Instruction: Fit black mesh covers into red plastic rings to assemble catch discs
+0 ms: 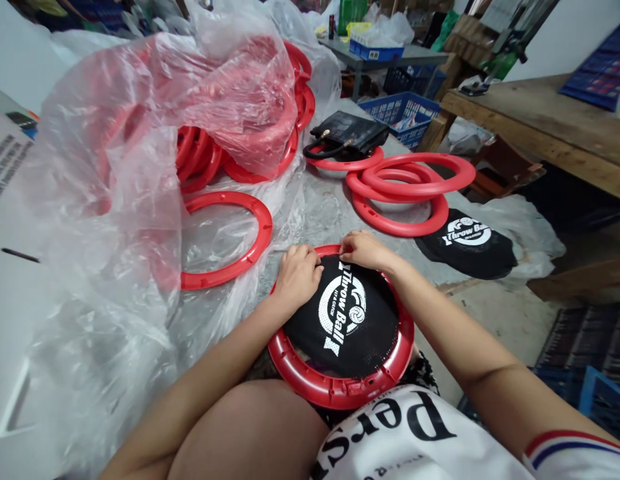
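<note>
A red plastic ring [335, 392] rests tilted against my lap. Across it lies a round black fabric disc [377, 320] printed "Throw Ball" in white. My left hand [301, 275] curls over the ring's far left rim, fingers pinched at the fabric's edge. Just right of it, my right hand [366, 251] pinches the fabric's edge at the far rim. The exact grip under the fingertips is partly hidden. Another black fabric disc [470, 257] with the same print lies on the table's right corner, beside a few stacked red rings [425, 175].
A clear plastic bag [105, 127] heaped with red rings covers the table's left. One loose ring [225, 277] lies partly under it. A black handbag [353, 131] sits on a ring at the back. Beyond are a blue crate [405, 107] and a wooden bench [520, 113].
</note>
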`<state>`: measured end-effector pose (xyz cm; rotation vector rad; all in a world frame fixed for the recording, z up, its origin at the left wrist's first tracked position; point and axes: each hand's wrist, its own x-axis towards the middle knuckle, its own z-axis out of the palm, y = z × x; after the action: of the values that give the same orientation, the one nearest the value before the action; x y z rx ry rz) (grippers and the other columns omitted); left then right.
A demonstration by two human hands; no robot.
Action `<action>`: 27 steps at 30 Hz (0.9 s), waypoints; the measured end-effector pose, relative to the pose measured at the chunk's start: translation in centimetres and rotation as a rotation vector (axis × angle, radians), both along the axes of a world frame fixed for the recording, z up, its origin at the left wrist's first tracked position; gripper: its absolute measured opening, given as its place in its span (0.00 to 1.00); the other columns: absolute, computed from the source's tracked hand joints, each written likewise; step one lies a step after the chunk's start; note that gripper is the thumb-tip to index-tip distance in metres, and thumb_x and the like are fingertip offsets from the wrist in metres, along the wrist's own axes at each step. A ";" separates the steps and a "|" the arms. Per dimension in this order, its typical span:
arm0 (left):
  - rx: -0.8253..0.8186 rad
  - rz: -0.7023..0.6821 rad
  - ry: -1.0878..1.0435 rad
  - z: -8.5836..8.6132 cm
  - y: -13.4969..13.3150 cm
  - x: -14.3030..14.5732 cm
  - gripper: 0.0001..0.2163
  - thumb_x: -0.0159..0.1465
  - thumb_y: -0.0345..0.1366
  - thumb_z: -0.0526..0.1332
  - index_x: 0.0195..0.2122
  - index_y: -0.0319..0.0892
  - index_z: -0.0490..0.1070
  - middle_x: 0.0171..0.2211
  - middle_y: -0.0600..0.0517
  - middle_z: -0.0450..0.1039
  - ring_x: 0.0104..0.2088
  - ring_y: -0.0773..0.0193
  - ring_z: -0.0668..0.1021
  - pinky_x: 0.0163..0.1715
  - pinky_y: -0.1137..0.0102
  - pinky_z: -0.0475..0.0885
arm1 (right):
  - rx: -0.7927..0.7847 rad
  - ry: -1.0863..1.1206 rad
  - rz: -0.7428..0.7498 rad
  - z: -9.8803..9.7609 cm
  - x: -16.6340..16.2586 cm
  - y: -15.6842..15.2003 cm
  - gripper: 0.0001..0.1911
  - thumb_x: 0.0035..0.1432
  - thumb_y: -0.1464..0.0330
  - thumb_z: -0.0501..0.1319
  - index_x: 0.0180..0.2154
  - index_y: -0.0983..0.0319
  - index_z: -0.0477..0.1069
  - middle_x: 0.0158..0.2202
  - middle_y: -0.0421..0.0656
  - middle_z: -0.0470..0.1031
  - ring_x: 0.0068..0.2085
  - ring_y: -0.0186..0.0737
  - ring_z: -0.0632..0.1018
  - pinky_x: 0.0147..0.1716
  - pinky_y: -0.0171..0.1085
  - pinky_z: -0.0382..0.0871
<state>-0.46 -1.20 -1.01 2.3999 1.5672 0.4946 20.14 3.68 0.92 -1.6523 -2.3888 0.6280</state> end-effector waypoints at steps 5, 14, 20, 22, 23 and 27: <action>-0.025 -0.021 -0.066 0.3 2.0 1.6 0.11 0.67 0.30 0.55 0.44 0.43 0.76 0.49 0.44 0.74 0.53 0.51 0.71 0.57 0.56 0.66 | -0.115 0.359 -0.139 -2.6 0.6 0.0 0.05 0.51 0.75 0.65 0.25 0.62 0.74 0.28 0.39 0.78 0.33 0.37 0.76 0.38 0.34 0.67; -0.201 0.019 -0.101 -0.4 3.9 3.4 0.08 0.65 0.34 0.59 0.36 0.44 0.80 0.43 0.46 0.77 0.48 0.52 0.75 0.55 0.57 0.68 | 0.008 0.453 -0.200 -4.4 0.7 -0.5 0.03 0.54 0.72 0.65 0.28 0.61 0.75 0.40 0.42 0.78 0.44 0.41 0.75 0.53 0.43 0.65; -0.221 0.094 -0.170 -0.5 4.4 3.7 0.05 0.62 0.33 0.62 0.32 0.44 0.77 0.41 0.48 0.77 0.46 0.53 0.75 0.53 0.58 0.70 | -0.020 0.496 -0.217 -4.8 0.8 -0.4 0.03 0.54 0.72 0.64 0.28 0.60 0.74 0.43 0.42 0.78 0.45 0.42 0.75 0.53 0.43 0.66; -0.217 0.114 -0.187 -0.5 4.3 3.8 0.04 0.62 0.32 0.62 0.31 0.44 0.76 0.40 0.48 0.77 0.46 0.53 0.76 0.53 0.58 0.70 | -0.021 0.491 -0.223 -4.6 0.8 -0.4 0.03 0.54 0.72 0.64 0.28 0.60 0.74 0.43 0.42 0.78 0.45 0.42 0.75 0.52 0.43 0.67; -0.211 0.126 -0.190 -0.5 4.2 3.9 0.04 0.62 0.32 0.62 0.31 0.44 0.76 0.40 0.48 0.77 0.46 0.53 0.75 0.53 0.58 0.69 | -0.021 0.489 -0.227 -4.6 0.8 -0.5 0.03 0.54 0.72 0.64 0.28 0.60 0.74 0.43 0.42 0.78 0.44 0.41 0.75 0.52 0.43 0.67; -0.171 0.146 -0.192 -0.6 3.9 4.0 0.06 0.64 0.32 0.60 0.31 0.44 0.75 0.40 0.47 0.77 0.47 0.53 0.75 0.54 0.57 0.69 | -0.015 0.478 -0.252 -4.4 0.6 -0.5 0.03 0.54 0.72 0.64 0.28 0.60 0.74 0.42 0.42 0.78 0.43 0.41 0.75 0.51 0.42 0.67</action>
<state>3.58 2.71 -1.61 2.0582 1.6342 0.5747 20.76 3.14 -3.44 -1.5564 -1.8152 0.8763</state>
